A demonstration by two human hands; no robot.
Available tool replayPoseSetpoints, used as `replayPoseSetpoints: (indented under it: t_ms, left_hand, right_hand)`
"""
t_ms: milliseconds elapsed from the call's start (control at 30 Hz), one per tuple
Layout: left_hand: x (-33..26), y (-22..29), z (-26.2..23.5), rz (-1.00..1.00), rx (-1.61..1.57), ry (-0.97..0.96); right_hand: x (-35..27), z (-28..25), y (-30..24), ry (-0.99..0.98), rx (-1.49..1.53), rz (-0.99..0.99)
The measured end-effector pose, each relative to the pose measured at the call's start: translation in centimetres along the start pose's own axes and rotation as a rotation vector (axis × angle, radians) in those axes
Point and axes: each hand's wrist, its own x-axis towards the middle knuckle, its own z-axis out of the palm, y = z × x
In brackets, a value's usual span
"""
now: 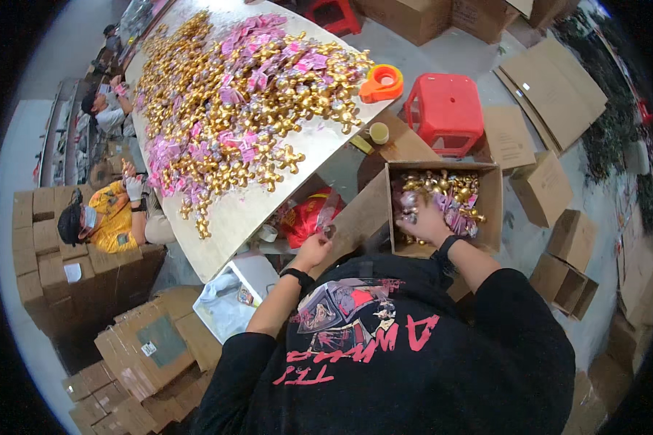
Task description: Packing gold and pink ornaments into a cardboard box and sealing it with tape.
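The right hand (428,225) looks blurred, its grip among the gold trinkets (460,190) unclear.

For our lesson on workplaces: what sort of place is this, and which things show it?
Probably a packing workshop or warehouse: a table bears a big heap of shiny gold pieces, the person's right hand is inside an open carton of similar ones, and cardboard boxes stand stacked at the left.

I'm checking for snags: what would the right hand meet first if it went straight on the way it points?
Probably the pile of shiny gold figurines in the cardboard box; the right hand already seems among them, though depth is unclear.
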Motion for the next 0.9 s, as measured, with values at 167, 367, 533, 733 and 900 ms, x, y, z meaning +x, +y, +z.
replayPoseSetpoints:
  t_ms: [167, 367, 533, 733, 900]
  left_hand:
    - [-2.8, -4.1, 1.1, -0.116, -0.081, -0.018]
    - [-3.3, -5.4, -0.6, -0.252, -0.277, 0.036]
    - [-4.3, -7.2, -1.7, -0.244, -0.262, 0.186]
    - [-5.6, -10.5, 0.7, -0.406, -0.422, 0.089]
    - [-7.0, -14.1, 3.4, -0.384, -0.282, 0.059]
  right_hand:
    - [2.0, 2.9, -3.2, 0.012, -0.109, -0.027]
    - [7.6, 3.1, 0.1, 0.048, -0.134, 0.189]
    - [7.7, -0.9, 6.0, 0.251, -0.254, 0.032]
    - [3.8, -2.8, 4.3, 0.434, -0.29, 0.055]
    - [2.3, -1.1, -0.6, 0.192, -0.481, 0.022]
